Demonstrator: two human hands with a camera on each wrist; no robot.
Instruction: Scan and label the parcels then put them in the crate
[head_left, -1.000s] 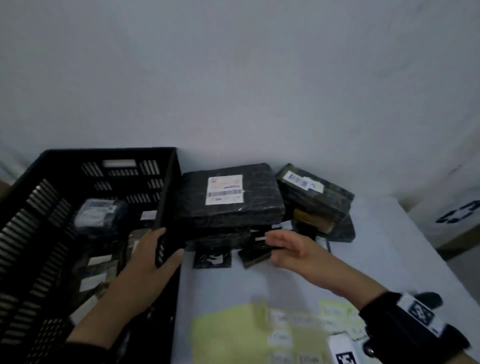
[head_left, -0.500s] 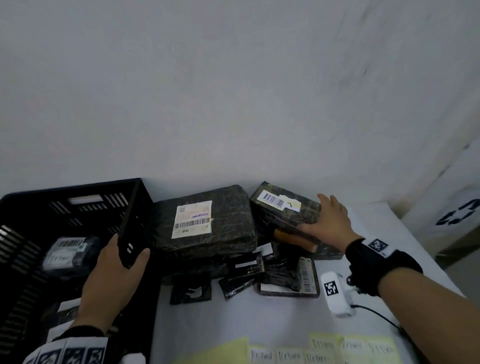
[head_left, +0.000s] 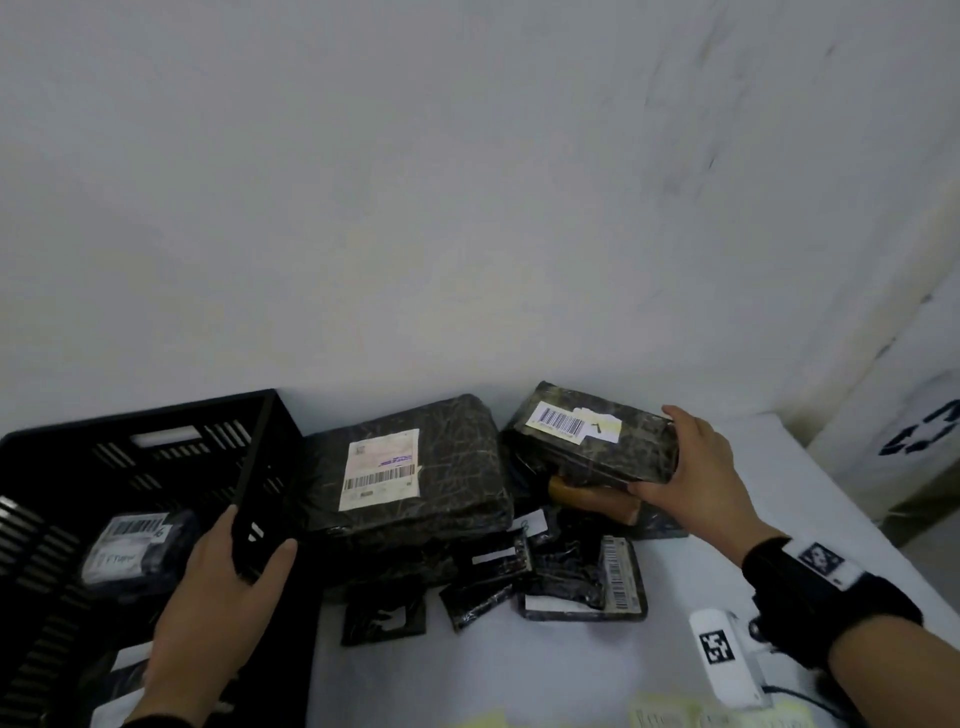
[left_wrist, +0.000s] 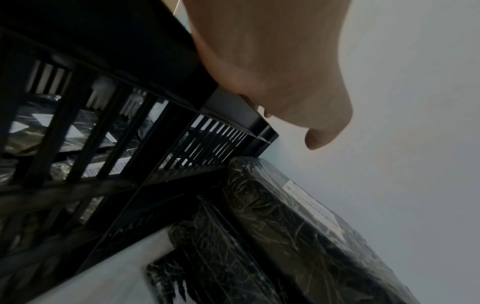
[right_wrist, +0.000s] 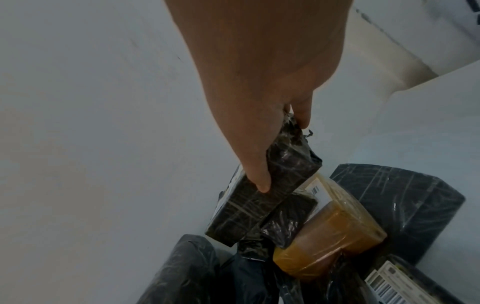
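- While the left hand is curling its fingers over the near wall of the black crate, the right hand is clamping the top parcel — thumb on the near side face, fingers wrapped over the far right end.
- Parcel, position: sitting atop the right-hand heap on the worktop, resting on an amber-taped package; the crate is lying well apart to the left, past a large flat parcel.
- Parcel, axis: long side running left to right, tipped slightly, with the held end nearest the right hand; that hand is plainly the closer one.
- Parcel, appearance: a dark, crinkled film-wrapped block, bearing a white barcode label and a yellowish slip beside it, both facing up.
- Scanner: a white unit lying just beside the right wrist — likely needed before the parcel is travelling crateward.
- Crate contents: one labelled dark parcel already lying inside.
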